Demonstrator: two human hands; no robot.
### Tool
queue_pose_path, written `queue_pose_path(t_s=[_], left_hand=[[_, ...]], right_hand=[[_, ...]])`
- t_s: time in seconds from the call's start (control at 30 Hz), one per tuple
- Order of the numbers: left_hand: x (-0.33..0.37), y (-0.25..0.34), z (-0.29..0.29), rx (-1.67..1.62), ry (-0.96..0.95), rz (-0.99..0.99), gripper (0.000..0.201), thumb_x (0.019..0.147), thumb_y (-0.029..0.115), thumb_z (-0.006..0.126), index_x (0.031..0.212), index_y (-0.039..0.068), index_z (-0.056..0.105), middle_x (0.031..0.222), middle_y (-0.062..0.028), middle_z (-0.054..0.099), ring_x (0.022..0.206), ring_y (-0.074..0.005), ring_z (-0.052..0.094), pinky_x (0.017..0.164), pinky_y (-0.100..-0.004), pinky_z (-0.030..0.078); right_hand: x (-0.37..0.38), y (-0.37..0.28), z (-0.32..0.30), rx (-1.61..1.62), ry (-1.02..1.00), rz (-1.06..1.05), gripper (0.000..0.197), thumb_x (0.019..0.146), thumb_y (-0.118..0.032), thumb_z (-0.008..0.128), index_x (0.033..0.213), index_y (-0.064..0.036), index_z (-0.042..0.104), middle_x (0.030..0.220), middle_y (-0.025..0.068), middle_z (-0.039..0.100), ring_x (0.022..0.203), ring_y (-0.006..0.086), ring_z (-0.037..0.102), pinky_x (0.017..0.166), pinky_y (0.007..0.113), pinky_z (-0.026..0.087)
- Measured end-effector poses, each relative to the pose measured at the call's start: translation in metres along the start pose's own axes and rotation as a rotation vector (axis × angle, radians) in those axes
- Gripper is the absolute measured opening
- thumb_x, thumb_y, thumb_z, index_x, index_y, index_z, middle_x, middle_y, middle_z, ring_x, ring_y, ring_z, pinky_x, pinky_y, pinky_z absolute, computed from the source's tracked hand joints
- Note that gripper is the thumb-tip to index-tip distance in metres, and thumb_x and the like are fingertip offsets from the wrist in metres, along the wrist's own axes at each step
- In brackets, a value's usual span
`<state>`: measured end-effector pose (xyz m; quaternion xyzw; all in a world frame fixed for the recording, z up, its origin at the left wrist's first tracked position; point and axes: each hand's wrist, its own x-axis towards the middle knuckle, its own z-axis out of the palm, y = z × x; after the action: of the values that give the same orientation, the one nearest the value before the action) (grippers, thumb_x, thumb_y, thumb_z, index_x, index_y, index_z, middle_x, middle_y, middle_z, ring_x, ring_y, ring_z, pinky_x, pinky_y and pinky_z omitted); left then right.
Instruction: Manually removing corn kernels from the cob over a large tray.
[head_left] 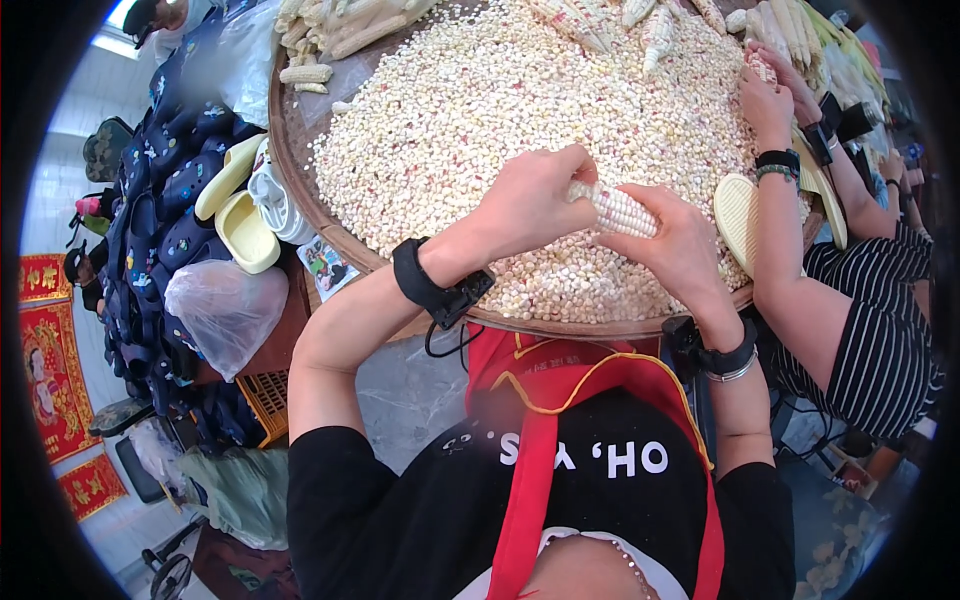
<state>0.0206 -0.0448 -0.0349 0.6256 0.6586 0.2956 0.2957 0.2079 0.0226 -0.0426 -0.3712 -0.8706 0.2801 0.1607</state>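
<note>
Between my two hands is an ear of corn [625,212], its pale kernels still in rows on the side facing up. My left hand [535,200] grips one end with curled fingers, the thumb and fingertips pressed on the kernels. At the other end my right hand [680,240] is closed around the ear, thumb along its near side. Below both hands, loose white and yellowish kernels [450,110], some reddish, cover a large round tray [283,160]. Black straps with small devices are on both my wrists.
Stripped cobs [370,35] lie at the tray's far left, more ears [655,40] at the far edge. At the right, a co-worker's hands [768,95] hold a reddish-speckled ear. A pale yellow slipper sole [738,220] overlaps the right rim; yellow clogs [247,232] and dark blue clogs [185,240] are left.
</note>
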Motion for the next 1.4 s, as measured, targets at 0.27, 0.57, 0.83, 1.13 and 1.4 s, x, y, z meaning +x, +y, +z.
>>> queue_pose_path(t_s=[0.27, 0.57, 0.83, 1.13, 1.4], left_hand=[[-0.008, -0.019, 0.0, -0.084, 0.083, 0.209, 0.024, 0.071, 0.012, 0.064, 0.093, 0.003, 0.06, 0.077, -0.0096, 0.061, 0.074, -0.0215, 0.06, 0.065, -0.0302, 0.048], [0.001, -0.017, 0.016, 0.607, 0.384, 0.524, 0.013, 0.066, 0.01, 0.063, 0.071, 0.007, 0.05, 0.07, -0.0056, 0.054, 0.067, -0.0221, 0.055, 0.059, -0.0337, 0.047], [0.032, -0.005, 0.018, 0.59, 0.485, 0.677, 0.013, 0.066, 0.01, 0.062, 0.072, 0.008, 0.052, 0.073, -0.0049, 0.054, 0.07, -0.0216, 0.054, 0.067, -0.0334, 0.043], [0.035, -0.007, -0.006, 0.275, 0.091, 0.62, 0.017, 0.069, 0.008, 0.064, 0.083, 0.005, 0.055, 0.091, -0.009, 0.058, 0.087, -0.0271, 0.056, 0.079, -0.0388, 0.04], [0.03, -0.008, 0.001, 0.348, 0.187, 0.633, 0.014, 0.066, 0.005, 0.067, 0.075, 0.005, 0.056, 0.122, -0.0161, 0.051, 0.116, -0.0338, 0.044, 0.092, -0.0407, 0.035]], right_hand=[[0.0, 0.001, -0.001, 0.191, -0.068, -0.005, 0.049, 0.065, -0.034, 0.077, 0.105, -0.0089, 0.066, 0.096, 0.0114, 0.066, 0.085, 0.0275, 0.064, 0.074, 0.035, 0.049], [0.009, -0.009, -0.001, -0.11, -0.009, 0.022, 0.049, 0.067, -0.037, 0.074, 0.105, -0.0093, 0.065, 0.092, 0.0121, 0.065, 0.084, 0.0298, 0.063, 0.07, 0.038, 0.049], [0.013, 0.021, -0.012, 0.179, -0.031, 0.21, 0.057, 0.065, -0.039, 0.077, 0.108, -0.0036, 0.064, 0.098, 0.0148, 0.065, 0.087, 0.0284, 0.064, 0.075, 0.036, 0.05], [0.004, 0.014, -0.01, -0.026, 0.085, 0.018, 0.051, 0.069, -0.044, 0.07, 0.111, -0.0166, 0.062, 0.099, 0.0091, 0.062, 0.088, 0.0286, 0.062, 0.074, 0.038, 0.05], [0.026, 0.012, -0.015, 0.026, 0.132, 0.132, 0.054, 0.07, -0.044, 0.07, 0.113, -0.012, 0.062, 0.102, 0.0114, 0.062, 0.092, 0.0304, 0.061, 0.078, 0.038, 0.049]])
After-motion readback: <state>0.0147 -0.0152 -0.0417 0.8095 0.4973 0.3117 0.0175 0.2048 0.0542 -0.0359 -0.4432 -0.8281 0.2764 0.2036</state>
